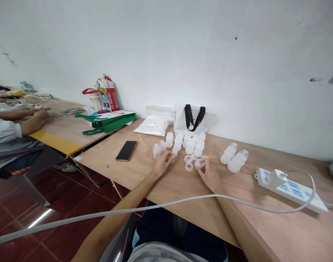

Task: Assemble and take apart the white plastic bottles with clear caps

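Note:
My left hand (pixel 162 163) has its fingers closed on a small clear nipple piece (pixel 174 152), beside a stack of similar clear domed pieces (pixel 156 150). To the right, my right hand (pixel 209 174) pinches a clear ring (pixel 199 163) at the edge of a group of loose rings (pixel 188 166). Behind both hands stand several frosted white bottles (pixel 190 146), close together. Two more bottles with clear domed tops (pixel 238 161) are farther right on the wooden table (pixel 253 196).
A phone (pixel 126 150) lies at left. White plastic packs (pixel 155 122) and a bag with black handles (pixel 179 118) are against the wall. A power strip (pixel 292 189) sits at right; its cable (pixel 122 211) crosses the near view. A co-worker's hand (pixel 36 120) is far left.

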